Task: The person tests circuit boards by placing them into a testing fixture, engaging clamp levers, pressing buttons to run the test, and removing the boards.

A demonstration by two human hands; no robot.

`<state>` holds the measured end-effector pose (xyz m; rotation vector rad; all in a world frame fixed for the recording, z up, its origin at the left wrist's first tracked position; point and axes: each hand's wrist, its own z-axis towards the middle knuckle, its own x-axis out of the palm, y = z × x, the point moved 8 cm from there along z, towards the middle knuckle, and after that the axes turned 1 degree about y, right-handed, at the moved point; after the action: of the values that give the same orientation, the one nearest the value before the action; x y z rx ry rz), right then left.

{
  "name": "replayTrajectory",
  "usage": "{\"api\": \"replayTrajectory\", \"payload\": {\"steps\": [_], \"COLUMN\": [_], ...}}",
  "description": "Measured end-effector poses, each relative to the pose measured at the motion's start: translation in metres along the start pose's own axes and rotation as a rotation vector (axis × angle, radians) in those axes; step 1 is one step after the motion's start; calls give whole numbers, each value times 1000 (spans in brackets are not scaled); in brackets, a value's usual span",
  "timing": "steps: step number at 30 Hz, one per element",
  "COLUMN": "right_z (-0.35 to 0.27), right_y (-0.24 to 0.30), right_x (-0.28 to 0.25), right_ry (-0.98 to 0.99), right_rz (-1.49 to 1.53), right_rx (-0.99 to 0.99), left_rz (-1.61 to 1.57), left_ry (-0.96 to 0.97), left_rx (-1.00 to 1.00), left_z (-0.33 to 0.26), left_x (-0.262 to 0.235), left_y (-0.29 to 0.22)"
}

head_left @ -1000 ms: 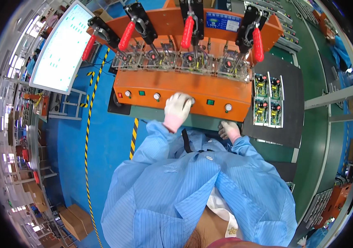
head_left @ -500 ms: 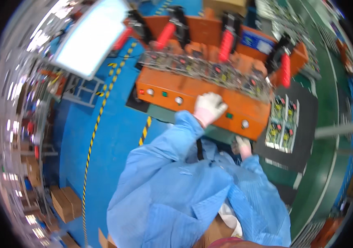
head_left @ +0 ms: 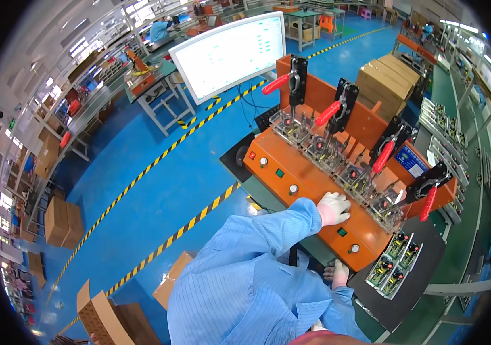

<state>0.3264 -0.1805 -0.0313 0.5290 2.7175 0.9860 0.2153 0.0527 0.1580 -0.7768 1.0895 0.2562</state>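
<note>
One clear change is seen over the last second: the head view has been turned and raised, so that the workshop is taken in far more widely. At the far left, cardboard boxes (head_left: 61, 223) are shown on the blue floor (head_left: 136, 236). Nearer the middle, a lit monitor (head_left: 231, 57) is brought into fuller sight. To its right, the orange clamping fixture (head_left: 306, 175) is now seen set diagonally, and its four red-handled toggle clamps (head_left: 383, 157) are found in much the same pose as before. Circuit boards (head_left: 352, 172) can be made out in its clear nests (head_left: 318, 145). Over its front controls the white-gloved left hand (head_left: 333, 209) is laid, and the spot between the second round white button (head_left: 293, 188) and the right-hand green switch (head_left: 342, 232) is covered by it. Its fingers are bent, but whether anything is pressed or gripped cannot be told. Just below, the right hand (head_left: 338, 272) is kept by the fixture's lower edge, fingers loosely curled; whether anything is grasped cannot be told. At the right, a four-board group (head_left: 383, 269) is left on the black mat (head_left: 415, 293), apart from both hands. As boards and clamps appear unshifted, the work is judged to be held at the same point.
</note>
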Motion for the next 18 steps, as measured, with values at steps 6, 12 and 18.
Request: {"api": "replayTrajectory", "payload": {"steps": [6,12,18], "right_z": [-17,-23,-21], "right_y": [12,17,11], "right_x": [6,9,7], "right_ry": [-12,-53,-6], "right_rz": [-7,-19,16], "right_rx": [18,57,7], "left_rz": [12,10,9], "left_ry": [34,50,44], "left_rx": [-13,-20,-20], "left_z": [-1,-1,-2], "left_x": [0,0,0], "left_y": [1,0,-1]}}
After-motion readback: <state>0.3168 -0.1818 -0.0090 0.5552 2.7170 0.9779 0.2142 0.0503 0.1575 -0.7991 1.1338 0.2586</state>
